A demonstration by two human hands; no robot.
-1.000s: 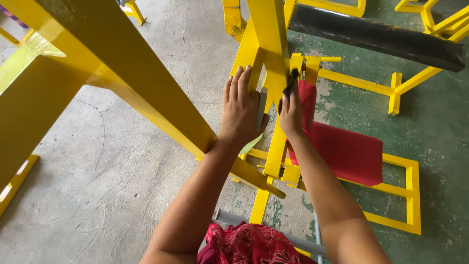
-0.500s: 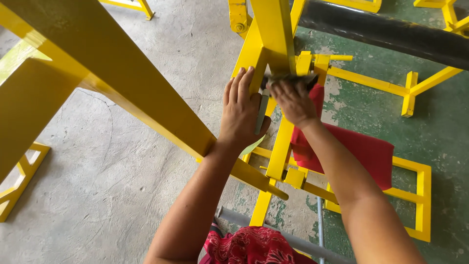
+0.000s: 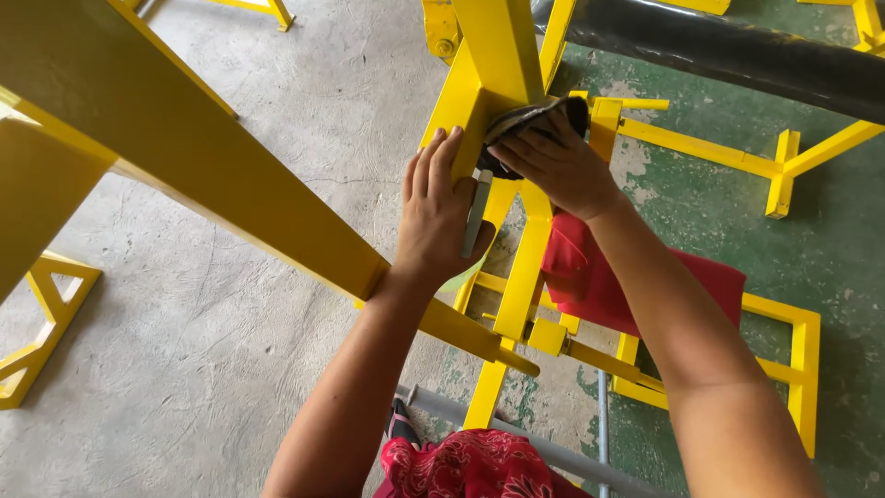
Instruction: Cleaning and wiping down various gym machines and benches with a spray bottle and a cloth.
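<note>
My left hand (image 3: 436, 215) lies flat against the yellow upright post (image 3: 493, 69) of a gym machine frame, with a grey flat strip (image 3: 477, 212) under the thumb side. My right hand (image 3: 559, 166) presses a dark cloth (image 3: 516, 123) onto the same post, fingers spread over it. A red padded seat (image 3: 678, 290) sits below my right forearm, on the frame's lower yellow rails.
A thick yellow beam (image 3: 184, 157) slants across the left. A black padded roller (image 3: 737, 55) runs along the top right. More yellow frame parts (image 3: 41, 323) stand on the grey concrete; green-painted floor (image 3: 830, 231) lies right. A grey pipe (image 3: 553, 447) lies near my red clothing (image 3: 470, 466).
My right hand turned from gripping the dark cloth edge-on beside the post to pressing it flat on the post, moving up and left. The view shifted slightly; my left hand stayed put.
</note>
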